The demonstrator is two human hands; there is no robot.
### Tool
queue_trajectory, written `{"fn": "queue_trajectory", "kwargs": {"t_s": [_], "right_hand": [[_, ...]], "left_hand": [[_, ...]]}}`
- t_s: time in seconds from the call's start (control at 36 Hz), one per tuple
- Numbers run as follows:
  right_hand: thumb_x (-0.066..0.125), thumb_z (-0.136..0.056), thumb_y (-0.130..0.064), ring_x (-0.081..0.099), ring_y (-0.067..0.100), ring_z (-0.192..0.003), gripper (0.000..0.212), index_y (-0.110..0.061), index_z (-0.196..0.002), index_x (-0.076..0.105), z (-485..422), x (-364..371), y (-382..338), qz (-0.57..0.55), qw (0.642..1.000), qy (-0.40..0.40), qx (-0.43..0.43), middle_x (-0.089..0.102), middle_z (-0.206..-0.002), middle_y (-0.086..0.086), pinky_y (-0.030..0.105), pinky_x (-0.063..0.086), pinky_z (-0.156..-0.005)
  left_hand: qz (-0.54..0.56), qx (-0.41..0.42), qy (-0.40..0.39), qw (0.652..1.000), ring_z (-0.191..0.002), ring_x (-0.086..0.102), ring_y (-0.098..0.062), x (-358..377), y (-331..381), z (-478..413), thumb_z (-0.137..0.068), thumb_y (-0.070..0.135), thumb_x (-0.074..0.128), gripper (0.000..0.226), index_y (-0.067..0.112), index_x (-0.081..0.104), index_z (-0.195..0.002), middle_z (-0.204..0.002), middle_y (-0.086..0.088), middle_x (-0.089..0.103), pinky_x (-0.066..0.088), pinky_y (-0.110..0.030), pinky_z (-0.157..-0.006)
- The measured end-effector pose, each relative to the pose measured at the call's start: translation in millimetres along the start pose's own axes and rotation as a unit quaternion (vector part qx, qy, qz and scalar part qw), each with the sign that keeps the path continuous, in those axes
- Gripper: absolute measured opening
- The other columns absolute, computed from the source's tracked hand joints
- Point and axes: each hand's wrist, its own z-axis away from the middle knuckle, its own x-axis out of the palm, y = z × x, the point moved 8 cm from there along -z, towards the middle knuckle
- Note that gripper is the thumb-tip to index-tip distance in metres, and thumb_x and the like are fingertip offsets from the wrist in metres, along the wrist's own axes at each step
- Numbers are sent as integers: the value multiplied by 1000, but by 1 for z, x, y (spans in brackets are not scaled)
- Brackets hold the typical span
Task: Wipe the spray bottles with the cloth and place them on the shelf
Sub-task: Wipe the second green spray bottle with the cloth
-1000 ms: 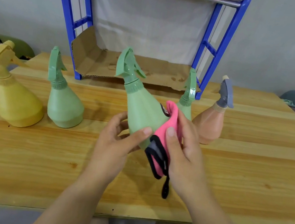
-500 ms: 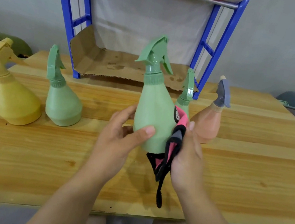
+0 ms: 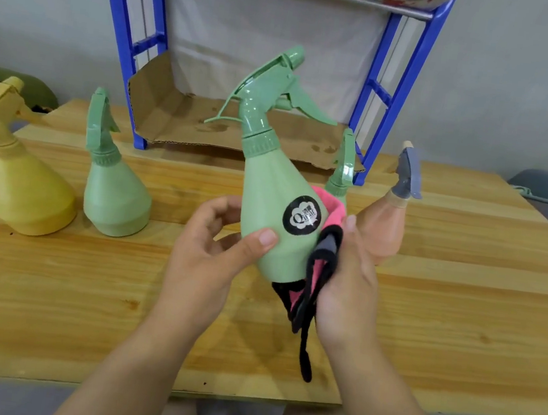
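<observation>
Above the desk (image 3: pixel 83 287), the left hand (image 3: pixel 204 261) grips the green spray bottle (image 3: pixel 275 214) by its lower body while the right hand (image 3: pixel 346 285) presses the pink cloth (image 3: pixel 318 268) against its right side.

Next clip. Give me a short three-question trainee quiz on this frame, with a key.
1. True or false: a spray bottle stands on the cardboard in the blue shelf.
2. The left hand grips the lifted green bottle. What does the right hand hold against it? A) sponge B) pink cloth C) brush
3. How many spray bottles stand on the table?
Key: 1 false. 2 B. 3 four: yellow bottle, left green bottle, rear green bottle, peach bottle.
</observation>
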Motion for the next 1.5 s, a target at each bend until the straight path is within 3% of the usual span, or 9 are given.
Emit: {"fn": "queue_trajectory", "kwargs": {"t_s": [0.17, 0.36, 0.5, 0.81, 1.0, 1.14, 1.25, 1.39, 1.5], "right_hand": [[27, -99, -38, 47, 22, -128, 45, -21, -135, 47, 9, 13, -17, 143, 977, 29, -158, 55, -132, 3, 45, 39, -105], [29, -99, -43, 51, 12, -125, 41, -27, -130, 52, 8, 12, -17, 119, 985, 16, -126, 60, -127, -5, 34, 41, -103], [32, -100, -27, 62, -13, -61, 33, -20, -90, 62, 1, -1, 1, -29, 999, -8, 21, 69, -62, -21, 4, 45, -57], [28, -99, -35, 47, 19, -127, 43, -22, -137, 46, 11, 8, -25, 188, 963, 50, -188, 56, -130, -4, 38, 39, -105], [27, -100, -33, 47, 14, -127, 42, -20, -134, 48, 9, 12, -23, 191, 962, 11, -195, 57, -129, -7, 25, 37, -103], [26, -101, -27, 62, -17, -65, 36, -22, -89, 60, 0, -1, -3, 11, 1000, -24, -6, 68, -63, -27, 0, 43, -58], [34, -92, -44, 67, -3, -88, 36, -25, -103, 63, 2, -2, 4, -12, 1000, 15, -10, 74, -87, -16, 10, 48, -73], [28, -97, -46, 51, 18, -124, 46, -28, -134, 49, 6, 5, -7, 142, 981, 38, -124, 59, -127, -4, 43, 42, -102], [27, -99, -37, 46, 21, -127, 46, -17, -137, 45, 8, 9, -15, 193, 961, 23, -196, 54, -129, -4, 42, 41, -103]], "left_hand": [[-5, -4, -46, 999, -93, 68, -14, 14, 3, 2, -71, 28, 72, 43, 20, 63, -112, -107, -1, 72, 54, -22, -73], [-13, 6, -11, 1000, -90, 68, -18, 4, 9, 3, -64, 29, 76, 59, 16, 59, -119, -110, -6, 69, 57, -31, -74], [-3, -7, -22, 1000, -85, 69, -18, 1, 7, 2, -62, 37, 71, 43, 22, 59, -101, -100, -3, 72, 56, -31, -70], [-12, -3, -13, 1000, -100, 66, -16, 10, 5, 1, -74, 25, 73, 51, 25, 56, -123, -116, -4, 66, 56, -28, -80], [-1, 10, -34, 999, -94, 68, -16, 7, 6, -2, -64, 19, 78, 52, 29, 63, -112, -101, 8, 68, 57, -26, -74], [4, -21, -53, 998, -105, 65, -23, 5, 2, -3, -49, 43, 87, 72, 26, 61, -114, -122, -11, 61, 56, -31, -74], [-14, -22, -48, 999, -93, 69, -16, 6, 1, -3, -69, 29, 72, 45, 23, 55, -110, -113, -7, 67, 57, -27, -68], [-129, -7, -56, 990, -107, 62, -12, 8, -1, -2, -56, 49, 75, 59, 53, 55, -111, -114, 24, 62, 56, -34, -82], [-72, -1, -60, 996, -105, 64, -16, 7, 2, -4, -54, 39, 78, 63, 46, 57, -113, -112, 18, 66, 55, -24, -73]]}}
